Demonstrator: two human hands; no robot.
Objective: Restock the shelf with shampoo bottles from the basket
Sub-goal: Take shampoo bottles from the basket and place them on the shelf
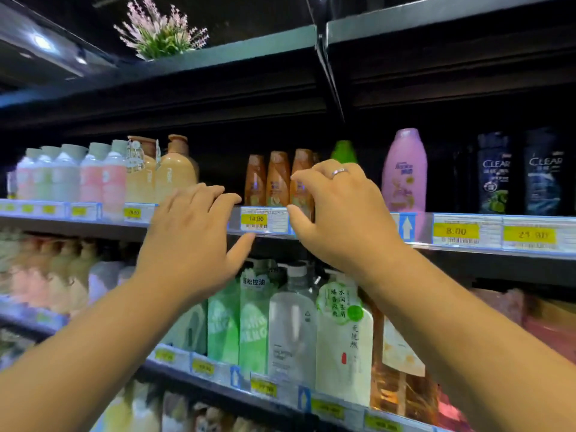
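Head view, shop shelving.

1. Shelf: second tier from the top, dark, fronted by a clear rail of yellow price labels.
2. Brown bottles: three, upright, in a row at the middle of the shelf, behind the rail. An open stretch of shelf lies to their left.
3. Right hand: raised in front of the rightmost brown bottle. Fingers and thumb are curved toward it, with the index tip at its upper part and the thumb tip low by the rail. It cannot be told whether they grasp the bottle or only hover at it. A ring sits on one finger.
4. Left hand: released and holding nothing. Its fingers are loosely extended, tips at the rail before the open stretch, thumb spread toward the price label.
5. Same shelf, left: tan pump bottles, then a row of pastel bottles.
6. Same shelf, right: a green cap showing above the right hand, a pink bottle, then two dark bottles marked CLEAR.
7. Tier below: green pouches, a clear bottle and a white bottle, between the forearms.
8. Top ledge: a plant with pink flowers.
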